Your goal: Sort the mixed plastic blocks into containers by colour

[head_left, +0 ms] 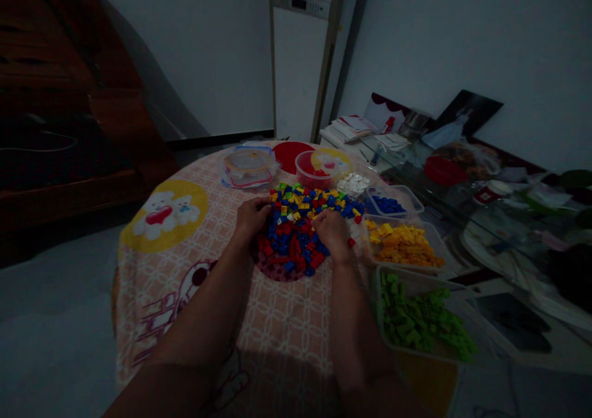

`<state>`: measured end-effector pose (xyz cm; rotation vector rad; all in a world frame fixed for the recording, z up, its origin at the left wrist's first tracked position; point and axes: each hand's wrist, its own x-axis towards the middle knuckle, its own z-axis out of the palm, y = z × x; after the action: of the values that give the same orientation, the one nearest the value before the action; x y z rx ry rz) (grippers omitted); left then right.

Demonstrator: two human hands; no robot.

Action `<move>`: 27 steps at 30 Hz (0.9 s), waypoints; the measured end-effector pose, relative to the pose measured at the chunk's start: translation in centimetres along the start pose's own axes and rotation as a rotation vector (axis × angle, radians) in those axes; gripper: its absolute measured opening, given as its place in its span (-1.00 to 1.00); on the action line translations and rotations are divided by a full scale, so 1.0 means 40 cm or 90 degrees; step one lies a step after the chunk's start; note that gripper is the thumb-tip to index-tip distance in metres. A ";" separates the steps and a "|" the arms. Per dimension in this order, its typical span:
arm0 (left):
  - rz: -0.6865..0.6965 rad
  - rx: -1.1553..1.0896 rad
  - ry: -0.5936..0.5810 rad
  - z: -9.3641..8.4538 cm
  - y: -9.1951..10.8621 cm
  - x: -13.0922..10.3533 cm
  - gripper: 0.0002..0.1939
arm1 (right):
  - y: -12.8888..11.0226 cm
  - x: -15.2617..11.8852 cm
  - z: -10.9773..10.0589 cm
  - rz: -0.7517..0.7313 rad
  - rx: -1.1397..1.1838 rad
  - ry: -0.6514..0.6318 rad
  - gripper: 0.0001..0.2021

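Note:
A mixed pile of toy building bricks [296,245] in red, blue, yellow, green and white lies on the cloth-covered table [287,319]. My left hand [252,217] is at the pile's left edge, fingers curled in towards the thumb; anything between them is too dark to make out. Over the right part of the pile, my right hand [332,228] is closed in a pinch, with the fingertips pointing left among the bricks. What it pinches, if anything, is hidden. Single red bricks [351,243] lie just right of this hand.
On the right stand clear boxes of blue bricks [387,204], yellow bricks [404,245] and green bricks [420,319]. Behind the pile are a round tub [305,174] with red bricks, white bricks [353,184] and stacked lids [247,166]. A cluttered glass table [416,171] adjoins on the right.

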<state>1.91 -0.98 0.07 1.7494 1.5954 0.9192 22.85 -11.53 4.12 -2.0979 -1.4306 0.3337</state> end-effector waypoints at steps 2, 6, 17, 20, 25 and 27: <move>0.003 0.005 0.001 0.000 -0.001 0.001 -0.61 | -0.005 0.005 -0.005 0.009 0.048 0.033 -0.93; 0.009 -0.004 0.003 -0.001 0.002 -0.001 -0.62 | -0.004 0.014 -0.020 0.025 0.159 0.141 -0.90; -0.002 -0.019 0.003 -0.002 0.013 -0.005 -0.63 | 0.002 -0.021 -0.141 -0.030 0.444 0.616 -0.55; 0.004 -0.025 0.005 -0.002 0.013 -0.005 -0.64 | -0.009 -0.023 -0.132 -0.057 0.451 0.570 -0.61; -0.004 -0.036 0.003 -0.001 0.009 -0.006 -0.64 | -0.011 -0.008 -0.091 -0.062 0.357 0.440 -0.72; -0.007 -0.036 0.006 0.000 0.008 -0.005 -0.65 | -0.008 -0.002 -0.074 -0.081 0.291 0.365 -0.73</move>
<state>2.07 -1.22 0.30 1.6977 1.5690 0.9594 24.06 -12.47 6.69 -1.5519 -1.0188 -0.0038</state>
